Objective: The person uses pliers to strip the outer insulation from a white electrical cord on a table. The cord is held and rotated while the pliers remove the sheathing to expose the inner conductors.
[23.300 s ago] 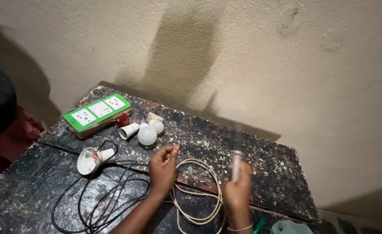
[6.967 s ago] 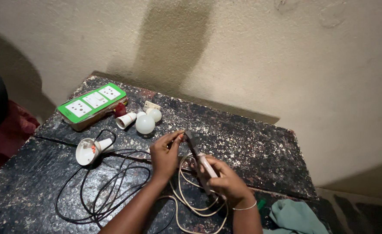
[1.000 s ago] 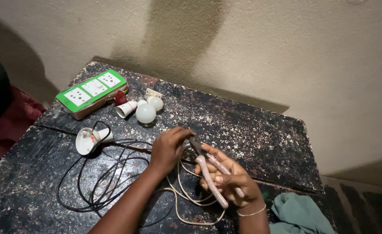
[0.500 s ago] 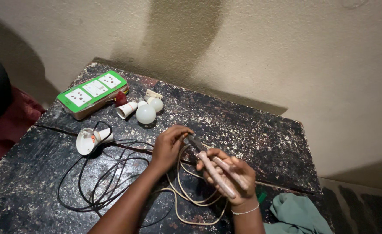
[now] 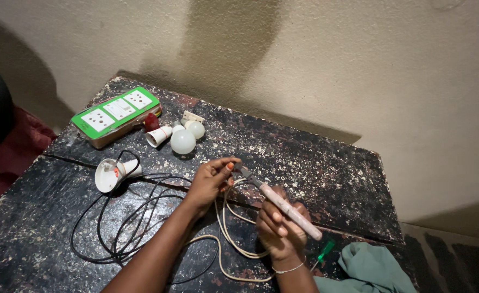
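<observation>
My left hand (image 5: 209, 182) pinches the cream wire (image 5: 229, 228); the pinch point is hidden. My right hand (image 5: 280, 230) grips pale-handled pliers (image 5: 283, 203), jaws at the wire, near the table's (image 5: 315, 163) front edge.

I see my right hand (image 5: 281, 230) gripping pale-handled pliers (image 5: 281, 202), their tip meeting the white cord (image 5: 229, 239) pinched by my left hand (image 5: 209, 182) on the speckled table (image 5: 315, 163).
</observation>
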